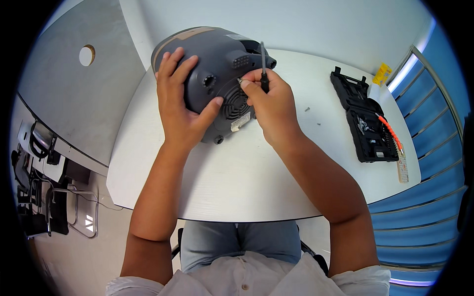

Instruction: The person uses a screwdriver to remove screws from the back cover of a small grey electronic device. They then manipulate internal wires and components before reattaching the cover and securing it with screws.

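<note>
A dark grey, rounded appliance [217, 54] lies tipped on the white table, its underside with stubby feet and a ringed vent grille [236, 102] turned toward me. My left hand [180, 106] grips its left side, fingers spread over the casing and thumb beside the grille. Just above the grille, my right hand [271, 98] pinches a small metal screw [240, 80] between thumb and forefinger. A screwdriver-like tool [263, 61] with a grey shaft and black lower part stands up from the same hand. Its lower end is partly hidden by the fingers.
Two loose screws [307, 109] lie right of my right hand. Farther right is an open black tool case [368, 130] with bits and an orange flexible shaft [389, 130]. A yellow box [382, 74] stands behind it. Metal railings [434, 118] border the table's right side; a grey panel [89, 98] is left.
</note>
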